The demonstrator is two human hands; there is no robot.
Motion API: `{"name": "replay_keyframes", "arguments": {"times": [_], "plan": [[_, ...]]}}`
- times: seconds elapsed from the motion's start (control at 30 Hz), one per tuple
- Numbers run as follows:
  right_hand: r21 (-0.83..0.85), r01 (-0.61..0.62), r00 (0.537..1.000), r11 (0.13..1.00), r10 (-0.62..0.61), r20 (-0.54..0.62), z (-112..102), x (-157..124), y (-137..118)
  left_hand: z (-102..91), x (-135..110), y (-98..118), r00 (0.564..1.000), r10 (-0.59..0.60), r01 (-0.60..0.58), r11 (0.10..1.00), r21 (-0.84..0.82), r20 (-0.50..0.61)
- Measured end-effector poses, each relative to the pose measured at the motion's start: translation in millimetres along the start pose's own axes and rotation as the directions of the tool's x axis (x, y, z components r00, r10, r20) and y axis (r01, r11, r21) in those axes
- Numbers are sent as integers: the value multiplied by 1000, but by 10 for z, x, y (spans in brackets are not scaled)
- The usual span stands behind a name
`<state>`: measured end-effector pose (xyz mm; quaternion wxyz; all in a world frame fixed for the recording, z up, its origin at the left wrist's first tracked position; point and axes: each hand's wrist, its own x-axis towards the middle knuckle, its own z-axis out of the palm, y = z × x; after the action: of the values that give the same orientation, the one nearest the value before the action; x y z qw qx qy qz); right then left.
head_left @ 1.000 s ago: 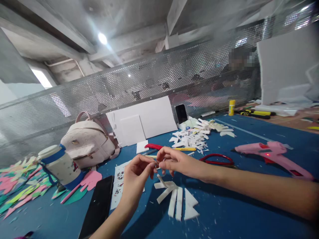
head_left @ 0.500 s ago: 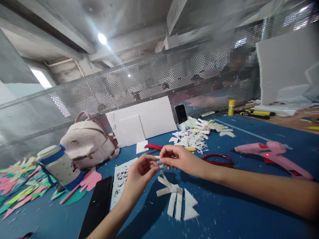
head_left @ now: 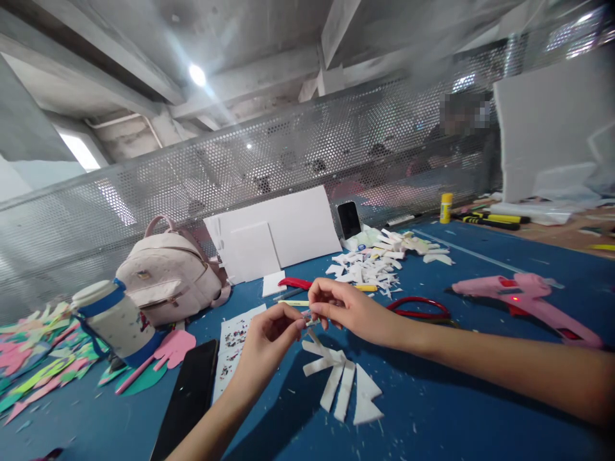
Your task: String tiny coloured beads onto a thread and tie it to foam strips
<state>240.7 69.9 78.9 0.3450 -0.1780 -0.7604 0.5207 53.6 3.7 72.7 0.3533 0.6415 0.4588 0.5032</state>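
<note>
My left hand (head_left: 273,336) and my right hand (head_left: 353,312) meet over the blue table, fingertips pinched together. Between them is a small, thin, pale piece, mostly hidden by the fingers. Just below lie white foam strips (head_left: 331,378), fanned out and overlapping. The uppermost strip reaches up to the fingertips; I cannot tell whether it is joined to the held piece. Beside the fan is a notched white foam offcut (head_left: 366,396). Behind my right hand, a red-handled tool (head_left: 420,308) lies partly covered.
A pink glue gun (head_left: 509,289) with a lit red light lies right. White foam scraps (head_left: 368,266) are heaped behind. A black phone (head_left: 185,400), speckled paper (head_left: 240,330), bottle (head_left: 113,323), backpack (head_left: 173,269) and coloured foam scraps (head_left: 43,358) occupy the left.
The fanned strips have swung slightly left at their lower ends. My left hand has shifted a little, while both hands stay pinched together. The notched offcut has hardly moved.
</note>
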Motion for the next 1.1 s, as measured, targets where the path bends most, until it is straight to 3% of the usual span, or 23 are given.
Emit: {"name": "replay_keyframes", "arguments": {"times": [0.53,0.97,1.1], "plan": [[-41,-51,998,998,52,22,22,-9,15,25,-16,-25,999,-8,7,1000,21,53],[-224,44,999,974,-41,19,39,-27,-34,23,-36,50,1000,24,-24,997,74,12],[-281,61,998,958,-65,-7,42,-37,-58,48,-49,55,1000,-1,1,1000,7,-30]]}}
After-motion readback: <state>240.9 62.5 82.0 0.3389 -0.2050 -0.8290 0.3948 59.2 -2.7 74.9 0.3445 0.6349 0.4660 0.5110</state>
